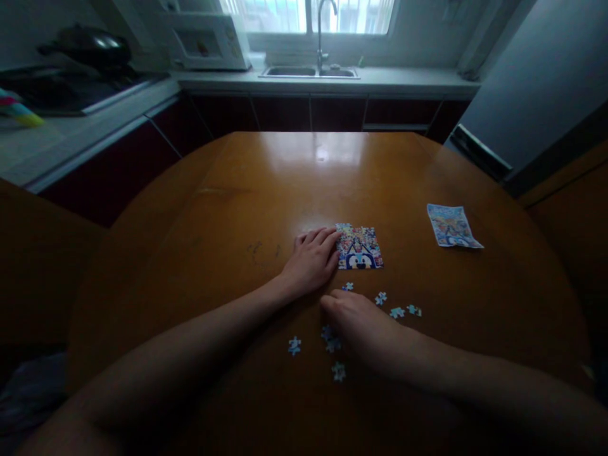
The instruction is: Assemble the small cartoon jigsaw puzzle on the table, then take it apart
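A partly assembled jigsaw puzzle lies on the wooden table, with a blue cartoon dog face along its near edge. My left hand rests palm down at the puzzle's left side, fingers stretched out and fingertips against its edge. Just nearer to me, my right hand is closed, its fingertips turned down and hidden, so whatever they hold does not show. Loose jigsaw pieces surround it: one piece between hand and puzzle, others to the right, and a small cluster beside the hand's near side.
A creased picture sheet lies at the right of the round wooden table. Stray pieces sit closer to me, including one piece at left. Beyond are a sink, a microwave and a stove with a pan.
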The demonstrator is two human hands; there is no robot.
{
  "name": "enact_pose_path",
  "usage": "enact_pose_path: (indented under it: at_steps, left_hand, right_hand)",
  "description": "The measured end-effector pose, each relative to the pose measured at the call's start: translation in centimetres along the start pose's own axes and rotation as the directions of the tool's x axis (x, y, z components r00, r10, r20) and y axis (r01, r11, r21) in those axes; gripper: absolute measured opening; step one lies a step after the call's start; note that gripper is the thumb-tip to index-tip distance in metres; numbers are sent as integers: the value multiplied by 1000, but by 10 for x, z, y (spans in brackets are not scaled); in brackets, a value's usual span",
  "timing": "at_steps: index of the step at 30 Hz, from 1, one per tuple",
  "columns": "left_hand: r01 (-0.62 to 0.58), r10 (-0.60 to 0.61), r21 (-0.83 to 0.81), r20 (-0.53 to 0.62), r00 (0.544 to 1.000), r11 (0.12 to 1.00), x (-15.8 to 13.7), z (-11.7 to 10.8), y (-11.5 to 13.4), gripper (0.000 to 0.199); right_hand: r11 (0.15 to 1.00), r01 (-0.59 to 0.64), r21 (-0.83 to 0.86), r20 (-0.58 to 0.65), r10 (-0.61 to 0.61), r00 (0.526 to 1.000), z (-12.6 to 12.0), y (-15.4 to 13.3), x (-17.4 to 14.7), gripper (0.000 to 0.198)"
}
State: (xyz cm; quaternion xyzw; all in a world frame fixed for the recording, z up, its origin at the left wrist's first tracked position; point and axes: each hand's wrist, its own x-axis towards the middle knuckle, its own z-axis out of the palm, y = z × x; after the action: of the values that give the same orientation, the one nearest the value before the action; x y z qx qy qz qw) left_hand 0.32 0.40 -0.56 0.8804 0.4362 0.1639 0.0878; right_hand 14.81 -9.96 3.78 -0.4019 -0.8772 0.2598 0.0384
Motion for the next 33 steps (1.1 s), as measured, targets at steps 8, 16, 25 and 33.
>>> enact_pose_path:
  at_steps: [8, 16, 25, 33]
  left_hand:
    - [-5, 5, 3, -25, 1000, 1000, 0, 2, 1, 41]
    - [-2, 2, 0, -17, 1000, 1000, 0, 1, 1, 41]
    - [-4, 4, -14, -2, 1000, 1000, 0, 3, -1, 41]
    - [-16, 16, -6, -5, 1000, 1000, -1, -2, 0, 39]
  right_hand:
    - [955, 298, 0, 129, -295, 947, -14, 28, 2, 17]
    - [966, 237, 106, 110, -248, 962, -13, 29, 4, 14]
    - [631, 55, 774, -236, 208, 949, -53, 64, 0, 11]
    - [472, 71, 879, -269, 366, 891, -55, 89, 6, 20]
